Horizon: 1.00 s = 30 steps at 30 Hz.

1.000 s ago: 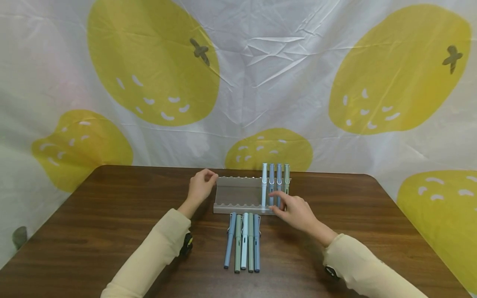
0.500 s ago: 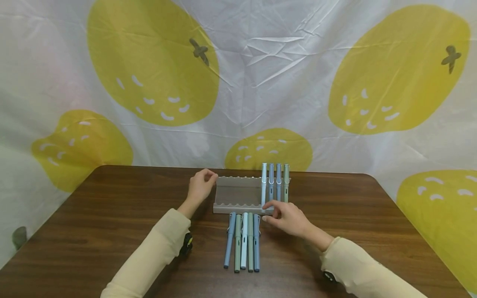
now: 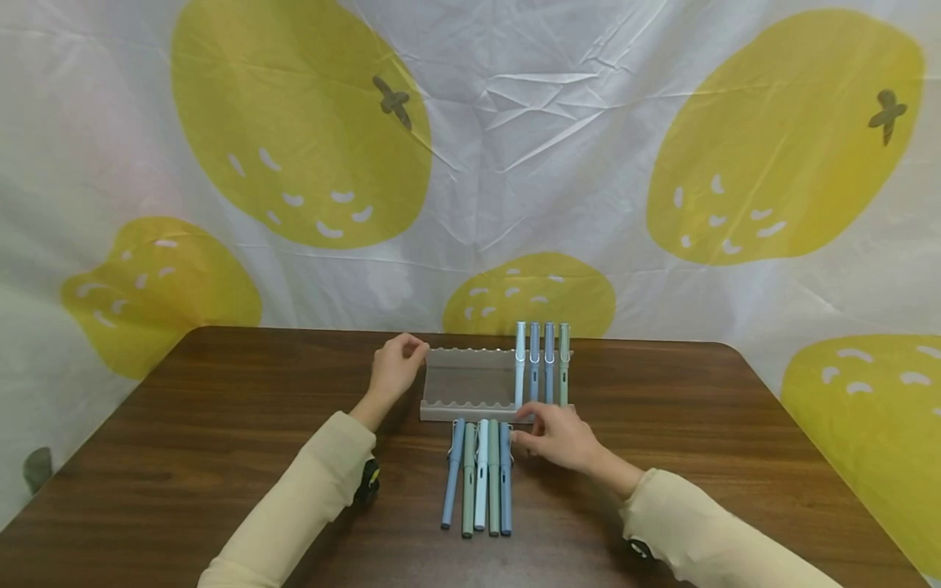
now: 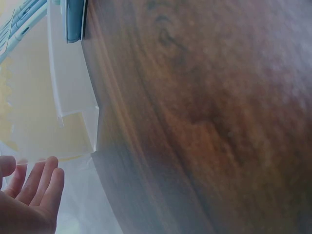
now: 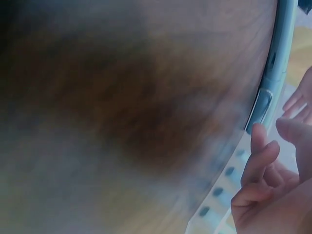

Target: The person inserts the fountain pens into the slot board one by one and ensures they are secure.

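Note:
A clear acrylic pen rack (image 3: 470,380) with scalloped edges stands near the back of the table. My left hand (image 3: 397,363) pinches its upper left corner between thumb and fingertips; in the left wrist view the other fingers extend beside the rack's end. Several capped pens, one of them light blue (image 3: 520,363), stand in the rack's right part. In front of it lies a row of blue, green and pale pens. My right hand (image 3: 562,437) is at the cap end of the rightmost blue pen (image 3: 506,482), thumb and forefinger apart, thumb tip right by the clip.
The brown wooden table (image 3: 257,457) reaches back to a white cloth (image 3: 529,163) printed with large yellow fruit. Slots in the rack's left half hold no pens. The lying pens sit close to the rack's front edge.
My right hand has moved left and toward me, from the front of the standing pens to the cap end of the lying row. My left hand has stayed at the rack's corner.

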Each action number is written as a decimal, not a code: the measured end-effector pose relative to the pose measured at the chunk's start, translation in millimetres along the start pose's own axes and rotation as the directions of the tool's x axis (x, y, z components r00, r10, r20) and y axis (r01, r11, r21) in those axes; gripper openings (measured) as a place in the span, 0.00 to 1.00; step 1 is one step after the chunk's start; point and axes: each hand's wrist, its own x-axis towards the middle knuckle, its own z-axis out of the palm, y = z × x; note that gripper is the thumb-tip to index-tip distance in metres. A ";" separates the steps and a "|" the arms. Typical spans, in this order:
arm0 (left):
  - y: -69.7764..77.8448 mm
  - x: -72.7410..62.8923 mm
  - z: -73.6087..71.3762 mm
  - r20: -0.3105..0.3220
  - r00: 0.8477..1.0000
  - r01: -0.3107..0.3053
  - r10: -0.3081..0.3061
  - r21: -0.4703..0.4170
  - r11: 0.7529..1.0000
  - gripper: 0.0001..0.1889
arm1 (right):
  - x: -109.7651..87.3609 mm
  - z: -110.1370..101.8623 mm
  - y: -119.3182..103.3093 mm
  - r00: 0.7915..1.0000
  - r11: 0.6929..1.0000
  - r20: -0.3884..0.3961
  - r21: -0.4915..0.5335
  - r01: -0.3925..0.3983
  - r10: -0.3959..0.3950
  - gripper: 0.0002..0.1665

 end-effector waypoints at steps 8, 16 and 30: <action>0.7 -0.1 -0.4 0.001 1.000 0.010 -0.010 0.010 1.000 0.09 | 2.0 6.9 -10.6 0.995 0.989 -0.038 -0.111 -0.093 0.089 0.18; 1.2 -0.2 -0.5 0.004 1.000 0.010 -0.010 0.015 1.000 0.09 | 1.4 8.9 -13.8 0.990 0.975 -0.041 -0.174 -0.141 0.136 0.20; 1.4 -0.8 -1.2 0.005 1.000 -0.002 0.002 0.005 1.000 0.09 | -0.1 -1.9 -8.2 0.988 0.977 0.035 -0.157 -0.145 0.152 0.15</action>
